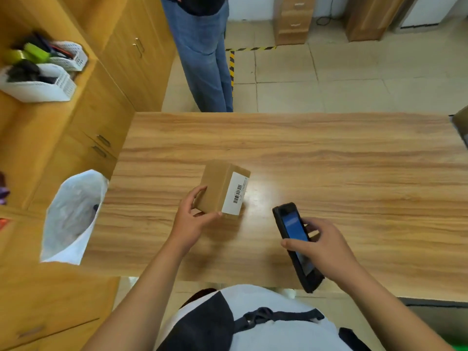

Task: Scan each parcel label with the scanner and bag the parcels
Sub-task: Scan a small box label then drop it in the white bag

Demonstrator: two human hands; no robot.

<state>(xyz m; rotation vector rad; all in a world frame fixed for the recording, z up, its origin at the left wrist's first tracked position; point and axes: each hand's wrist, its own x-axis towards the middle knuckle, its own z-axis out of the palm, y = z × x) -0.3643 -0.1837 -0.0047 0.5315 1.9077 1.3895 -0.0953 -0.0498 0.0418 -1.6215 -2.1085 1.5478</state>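
Left hand (190, 221) pinches the parcel (220, 188) w/ label (236, 193) facing 3 o'clock, right hand (321, 247) wrapped round the scanner (293, 239), its tip aimed ~11 o'clock at that barcode.

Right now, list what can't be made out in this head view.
- Label on the cardboard parcel, held by the left hand: barcode visible, print too small.
- Scanner in the right hand: screen glows blue, content unreadable; lower end hidden by the hand.
- White bag: contents blurred behind plastic.
- Box at right: cut off by the frame edge.
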